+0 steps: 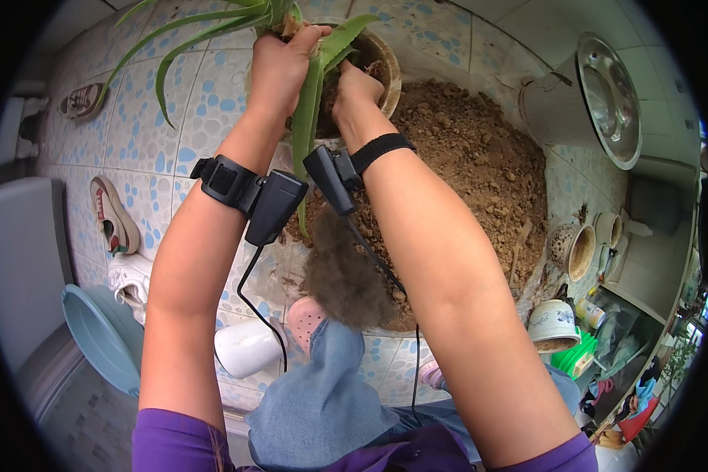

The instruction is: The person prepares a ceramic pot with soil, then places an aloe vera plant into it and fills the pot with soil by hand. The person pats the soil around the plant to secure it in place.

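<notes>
An aloe plant [308, 109] with long green leaves leans over the far part of a round pot [394, 74]. My left hand [280, 71] is closed around the base of its stem, above the pot's left side. Inside the pot's rim, my right hand [357, 91] reaches down next to the plant's lower leaves. Its fingertips are hidden by a leaf and the pot, so I cannot tell whether they grip anything. Loose brown soil [472, 153] lies heaped on a plastic sheet right of the pot. A grey-brown fuzzy clump [345, 271] rests at the heap's near edge.
Shoes [113, 215] and a blue basin [103, 336] are at left. A white pot [251, 348] lies beside my pink clog [307, 321]. At right are a metal basin [610, 100] against a bucket-like container [551, 109], a soil-stained pot [572, 251] and a patterned white pot [554, 324].
</notes>
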`<state>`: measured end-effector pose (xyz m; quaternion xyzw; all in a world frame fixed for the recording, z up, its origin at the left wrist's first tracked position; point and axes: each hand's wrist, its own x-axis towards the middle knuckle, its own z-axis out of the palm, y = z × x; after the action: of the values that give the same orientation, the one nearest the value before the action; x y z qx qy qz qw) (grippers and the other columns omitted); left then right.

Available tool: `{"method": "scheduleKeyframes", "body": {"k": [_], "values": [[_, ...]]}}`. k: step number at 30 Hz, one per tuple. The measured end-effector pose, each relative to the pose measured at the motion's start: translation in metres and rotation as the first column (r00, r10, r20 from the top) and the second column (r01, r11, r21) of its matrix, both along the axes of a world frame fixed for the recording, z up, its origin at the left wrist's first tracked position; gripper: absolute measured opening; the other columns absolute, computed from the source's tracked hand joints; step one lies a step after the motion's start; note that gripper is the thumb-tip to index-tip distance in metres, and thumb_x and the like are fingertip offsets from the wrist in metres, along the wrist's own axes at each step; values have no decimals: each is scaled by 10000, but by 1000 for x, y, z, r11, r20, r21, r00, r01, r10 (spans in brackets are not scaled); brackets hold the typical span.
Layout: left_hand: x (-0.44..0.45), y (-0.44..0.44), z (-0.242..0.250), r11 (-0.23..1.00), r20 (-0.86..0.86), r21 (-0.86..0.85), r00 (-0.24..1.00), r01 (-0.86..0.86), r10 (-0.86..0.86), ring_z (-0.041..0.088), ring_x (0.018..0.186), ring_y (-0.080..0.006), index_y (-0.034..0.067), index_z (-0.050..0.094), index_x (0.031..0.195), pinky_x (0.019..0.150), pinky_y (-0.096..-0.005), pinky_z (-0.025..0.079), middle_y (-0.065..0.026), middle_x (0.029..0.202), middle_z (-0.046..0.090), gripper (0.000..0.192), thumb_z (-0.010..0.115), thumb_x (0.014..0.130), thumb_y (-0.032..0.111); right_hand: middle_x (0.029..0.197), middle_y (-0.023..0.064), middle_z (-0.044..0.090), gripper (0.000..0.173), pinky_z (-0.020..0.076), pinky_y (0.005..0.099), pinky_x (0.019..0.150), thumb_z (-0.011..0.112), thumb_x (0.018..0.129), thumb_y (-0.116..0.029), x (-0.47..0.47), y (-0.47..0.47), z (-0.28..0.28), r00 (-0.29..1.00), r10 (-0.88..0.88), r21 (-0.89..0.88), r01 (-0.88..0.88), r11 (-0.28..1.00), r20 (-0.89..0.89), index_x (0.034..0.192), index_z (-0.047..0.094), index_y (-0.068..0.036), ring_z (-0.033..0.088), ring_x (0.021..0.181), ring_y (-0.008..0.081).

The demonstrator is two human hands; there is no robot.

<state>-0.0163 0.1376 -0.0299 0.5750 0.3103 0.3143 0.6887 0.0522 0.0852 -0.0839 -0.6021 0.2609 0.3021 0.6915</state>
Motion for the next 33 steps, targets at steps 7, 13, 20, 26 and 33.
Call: {"method": "scheduleKeyframes", "body": {"k": [7,13,20,26,33], "values": [[0,1,3,1000,-19,10,1000,-20,20,575,776,-127,-5,596,906,693,-273,478,-88,906,642,155,582,838,134,981,166,577,265,489,382,548,528,841,-19,11,-2,-13,967,173,231,-128,965,-188,1092,516,66,586,748,251],[3,3,-2,999,111,2,993,-49,48,538,680,-103,-22,677,838,609,-265,441,-31,766,605,176,620,795,139,701,105,523,73,313,297,375,445,871,-40,6,-7,-5,959,157,74,-144,987,-236,883,508,-5,439,474,175],[0,8,-5,997,2,71,1000,18,-18,587,832,-134,14,536,951,756,-271,483,-106,960,665,158,561,863,142,548,30,387,143,237,299,378,432,896,-125,1,-1,4,974,184,-14,-187,982,-133,772,476,-69,292,381,149],[-1,11,-9,999,12,36,1000,27,-27,585,833,-125,8,568,943,758,-264,476,-81,949,667,168,574,856,152,650,75,487,90,298,311,396,438,849,-73,6,-7,13,960,163,61,-153,986,-228,791,499,-43,421,460,184],[-5,28,-16,996,62,31,995,82,-83,585,816,-115,-3,610,937,729,-254,474,-76,973,659,192,576,856,168,661,53,443,133,232,272,381,385,898,-49,14,-3,-15,954,192,88,-176,980,-231,806,482,-49,293,424,149]]}}
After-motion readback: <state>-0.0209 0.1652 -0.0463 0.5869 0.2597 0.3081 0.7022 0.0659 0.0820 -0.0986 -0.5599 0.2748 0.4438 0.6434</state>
